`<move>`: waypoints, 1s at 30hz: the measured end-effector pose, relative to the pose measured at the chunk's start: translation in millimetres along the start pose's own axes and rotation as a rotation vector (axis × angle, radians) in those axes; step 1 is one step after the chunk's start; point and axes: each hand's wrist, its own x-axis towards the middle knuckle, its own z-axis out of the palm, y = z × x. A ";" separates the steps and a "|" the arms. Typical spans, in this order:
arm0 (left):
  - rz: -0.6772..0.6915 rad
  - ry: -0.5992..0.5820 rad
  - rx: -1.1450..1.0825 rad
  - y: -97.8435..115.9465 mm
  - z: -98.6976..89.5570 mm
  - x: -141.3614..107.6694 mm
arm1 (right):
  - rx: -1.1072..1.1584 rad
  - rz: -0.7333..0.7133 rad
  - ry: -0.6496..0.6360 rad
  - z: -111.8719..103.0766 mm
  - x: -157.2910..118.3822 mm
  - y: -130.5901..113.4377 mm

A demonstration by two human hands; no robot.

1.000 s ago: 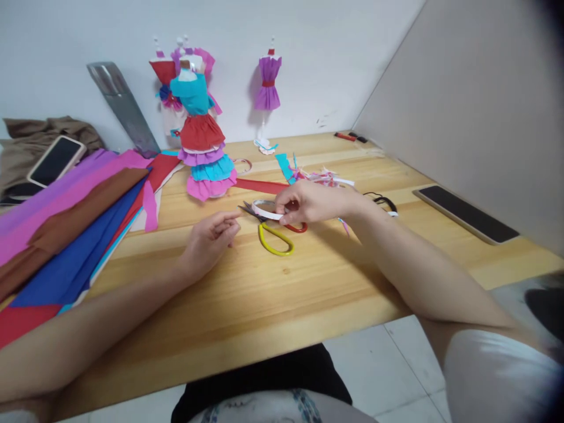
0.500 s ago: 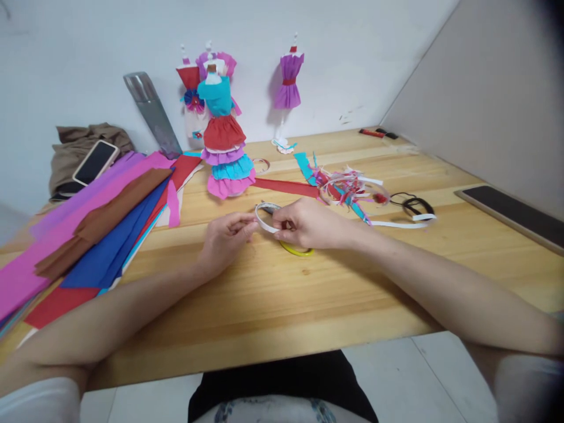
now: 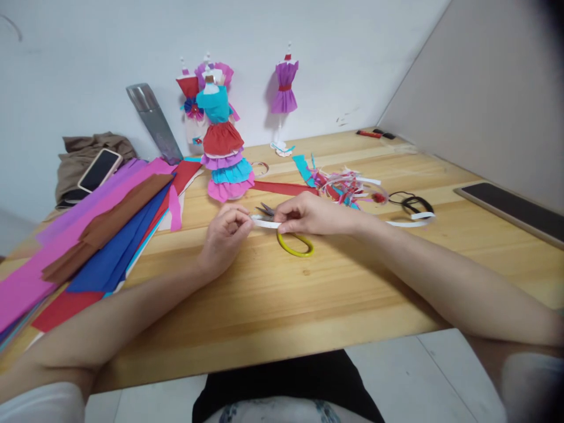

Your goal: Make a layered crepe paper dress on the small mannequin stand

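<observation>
We're pinching the white tape (image 3: 267, 224) with our right hand (image 3: 304, 212); it reaches our left hand (image 3: 224, 235), fingers narrow, can't tell if gripping. Scissors (image 3: 299, 254) on bench (image 3: 282, 305), partly under right fingers.

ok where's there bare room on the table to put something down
The widest is the front of the table, from the scissors to the near edge. Another lies back right, between the paper scraps and the black-faced slab. It's crowded at left with paper sheets, and mid-table, where the left hand and right hand are at the white tape.
</observation>
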 end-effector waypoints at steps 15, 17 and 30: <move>-0.302 -0.103 -0.319 -1.7 4.1 -1.5 | 0.517 0.067 0.185 -7.9 -6.3 2.8; -0.287 -0.134 -0.335 -0.7 5.0 -3.6 | 0.432 0.105 0.201 -6.3 -6.0 -1.0; -0.401 -0.011 -0.401 -8.3 2.2 1.4 | -0.378 0.296 0.033 -11.6 -5.8 6.0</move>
